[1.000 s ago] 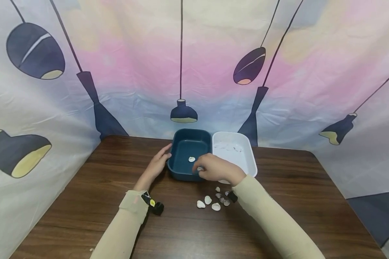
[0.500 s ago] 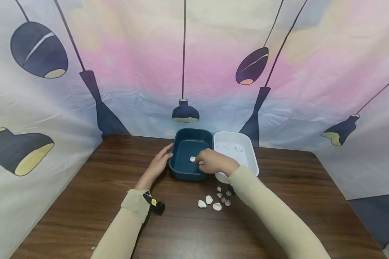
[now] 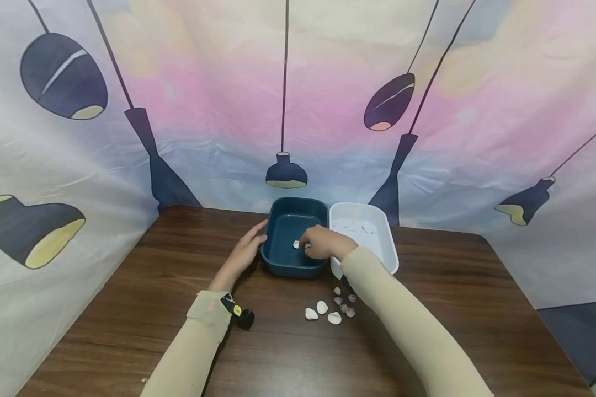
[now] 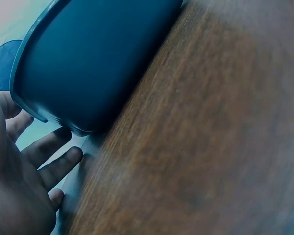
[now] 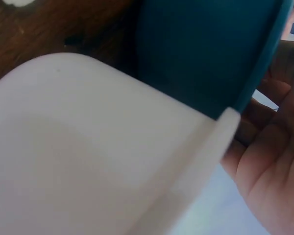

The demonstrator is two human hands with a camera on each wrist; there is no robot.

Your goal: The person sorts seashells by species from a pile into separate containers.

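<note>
Big printed cloth [image 3: 218, 66] behind everything, pink and blue with dark lamps on it, and in front of that a brown wood table [image 3: 154, 286]. Two bins sit side by side near the back edge: teal bin [image 3: 290, 271] on the left, white bin [image 3: 393, 253] on the right, basically rim to rim. Left hand [image 3: 242, 255] is spread loosely, fingertips up at the teal bin's left wall, not wrapped round anything. Right hand [image 3: 323, 242] is dipped over the teal bin, fingers curled down, pinching a pale shell [image 3: 308, 246] that's mostly hidden. Another white shell [image 3: 296, 244] lies in the bin just beside it. Three larger white shells [image 3: 322, 307] sit on the wood out front, next to a cluster of smaller greyish shells [image 3: 343, 307].
</note>
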